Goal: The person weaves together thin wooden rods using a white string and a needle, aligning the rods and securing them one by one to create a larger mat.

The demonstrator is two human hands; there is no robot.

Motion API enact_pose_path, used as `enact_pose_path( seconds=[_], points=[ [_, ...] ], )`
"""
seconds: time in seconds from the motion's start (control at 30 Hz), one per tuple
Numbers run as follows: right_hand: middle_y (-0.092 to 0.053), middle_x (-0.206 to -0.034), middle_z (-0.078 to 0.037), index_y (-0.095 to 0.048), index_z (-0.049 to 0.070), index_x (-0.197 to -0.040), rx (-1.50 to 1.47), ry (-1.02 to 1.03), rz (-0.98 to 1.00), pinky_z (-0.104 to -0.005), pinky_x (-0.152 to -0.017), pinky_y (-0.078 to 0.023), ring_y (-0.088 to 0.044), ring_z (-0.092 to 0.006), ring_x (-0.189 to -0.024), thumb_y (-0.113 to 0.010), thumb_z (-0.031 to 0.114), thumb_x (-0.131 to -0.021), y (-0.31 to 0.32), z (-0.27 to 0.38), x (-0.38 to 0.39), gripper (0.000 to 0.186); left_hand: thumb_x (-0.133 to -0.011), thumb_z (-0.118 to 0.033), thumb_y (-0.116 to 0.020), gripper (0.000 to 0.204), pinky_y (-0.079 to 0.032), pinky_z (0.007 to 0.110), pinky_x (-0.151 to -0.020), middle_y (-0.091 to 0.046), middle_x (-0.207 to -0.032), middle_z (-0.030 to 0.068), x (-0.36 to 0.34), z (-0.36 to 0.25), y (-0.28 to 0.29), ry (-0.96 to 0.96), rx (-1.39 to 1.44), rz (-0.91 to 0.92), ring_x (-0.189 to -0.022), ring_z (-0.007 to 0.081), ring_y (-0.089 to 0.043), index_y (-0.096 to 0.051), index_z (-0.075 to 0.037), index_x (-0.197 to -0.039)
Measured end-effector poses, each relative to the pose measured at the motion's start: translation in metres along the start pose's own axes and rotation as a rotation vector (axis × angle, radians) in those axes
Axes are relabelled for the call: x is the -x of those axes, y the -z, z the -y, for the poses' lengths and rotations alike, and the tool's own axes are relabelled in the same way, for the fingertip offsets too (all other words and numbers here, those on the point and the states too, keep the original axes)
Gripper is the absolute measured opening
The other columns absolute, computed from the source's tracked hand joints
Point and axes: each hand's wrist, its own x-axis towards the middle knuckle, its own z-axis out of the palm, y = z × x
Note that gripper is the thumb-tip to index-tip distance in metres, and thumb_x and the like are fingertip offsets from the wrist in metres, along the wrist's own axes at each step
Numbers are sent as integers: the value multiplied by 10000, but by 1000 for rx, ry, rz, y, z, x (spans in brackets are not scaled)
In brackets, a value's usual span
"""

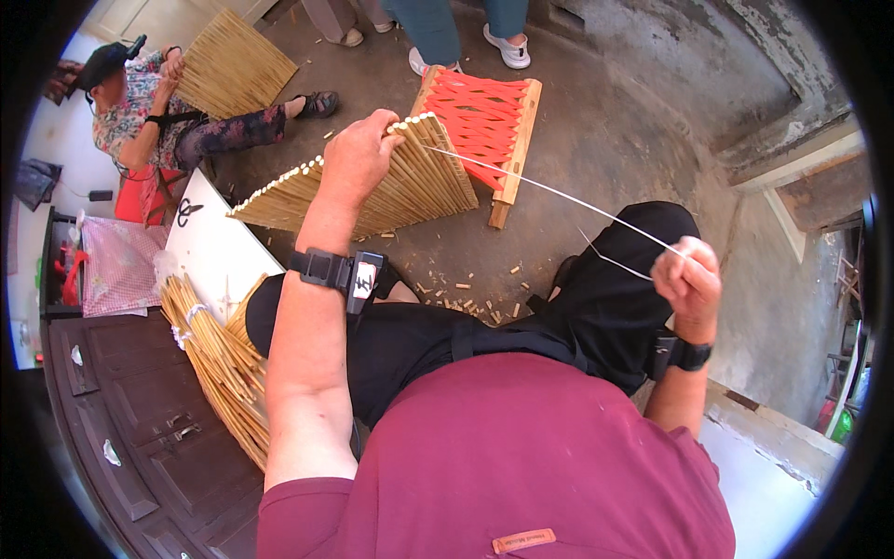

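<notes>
Head view: left hand [358,160] clamps stick mat [424,179] edge, right fist [687,278] pinches white cord [559,190]; pull evenly, mat braced, strand untangled.

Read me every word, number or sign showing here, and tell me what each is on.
Brown rectangular patch on the maroon fabric shirt: small printed lettering, which I won't copy out.
White red-edged label on the black wrist box: a bold dark mark, likewise not copied.
I can make out no other text.
</notes>
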Motion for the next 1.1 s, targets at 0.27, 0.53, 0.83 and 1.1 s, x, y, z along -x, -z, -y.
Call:
enact_pose_path(
  seconds=[0.27,0.53,0.83,1.1],
  points=[
    [-519,-737,-29,-567,23,-707,1116,-79,-386,-287,-670,-365,-466,-150,-757,-632,180,-823,44,37,44,206,-877,-306,-607,287,-483,407,-751,-669,-913,163,-8,1,13,83,8,252,-875,358,-632,-612,-148,-1117],
    [-630,-986,-107,-602,26,-747,1237,-103,-673,-311,-925,-389,-543,-231,-1060,-617,141,-842,176,-70,123,150,-887,-400,-560,282,-485,464,-707,-679,-843,133,-10,8,7,11,68,183,-847,352,-638,-621,-184,-1057],
    [-658,-1067,-57,-675,40,-837,939,-109,-1107,-322,-928,-402,-576,-159,-1030,-695,236,-826,194,-99,139,197,-897,-332,-564,218,-495,427,-650,-677,-821,108,-4,0,-12,-28,-104,-42,-770,328,-648,-613,-220,-1077],
    [-675,-1061,-79,-615,77,-972,-24,-21,-1112,-279,-660,-517,-631,-104,-844,-622,174,-895,186,-80,148,124,-889,-284,-577,203,-510,395,-605,-685,-819,67,2,-4,-13,-76,-160,-168,-727,282,-660,-621,-260,-1086]
  ],
)
